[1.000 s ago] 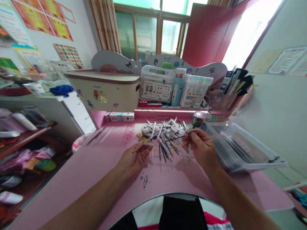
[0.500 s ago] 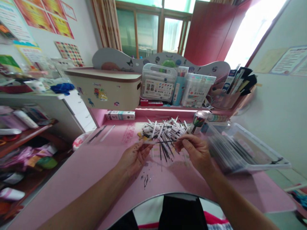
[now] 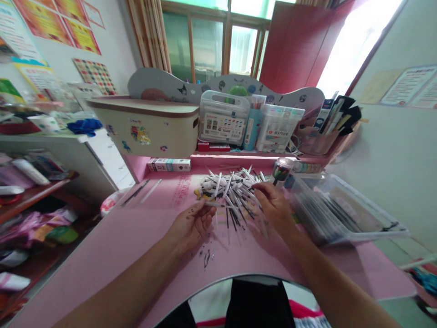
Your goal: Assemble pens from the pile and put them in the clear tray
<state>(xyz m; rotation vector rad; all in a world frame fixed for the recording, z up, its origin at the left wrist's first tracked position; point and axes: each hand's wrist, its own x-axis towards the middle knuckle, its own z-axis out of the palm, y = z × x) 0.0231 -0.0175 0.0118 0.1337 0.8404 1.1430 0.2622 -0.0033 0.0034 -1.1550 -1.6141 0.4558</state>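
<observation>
My left hand (image 3: 194, 222), with several dark smudges on the skin, is closed in a pinch on a slim white pen (image 3: 215, 204), which points right toward the pile. My right hand (image 3: 274, 205) is at the right side of the heap of white pens (image 3: 239, 184), its thumb and fingers drawn together. What it pinches, if anything, is hidden. Thin black sticks (image 3: 232, 218) fan out from the heap toward me. Small dark scraps (image 3: 206, 258) lie on the pink desk (image 3: 150, 246) in front of my left hand.
An open clear plastic box (image 3: 344, 214) holding dark, thin pieces stands on the right. A clear jar (image 3: 282, 168) is behind my right hand. Two sticks (image 3: 150, 190) lie at left. A lidded cream bin (image 3: 150, 132) and clear cases (image 3: 223, 119) line the shelf.
My right hand has moved up and away from the left hand to the pile's right side. The dark stick that stretched between both hands no longer shows there. My left hand stays put.
</observation>
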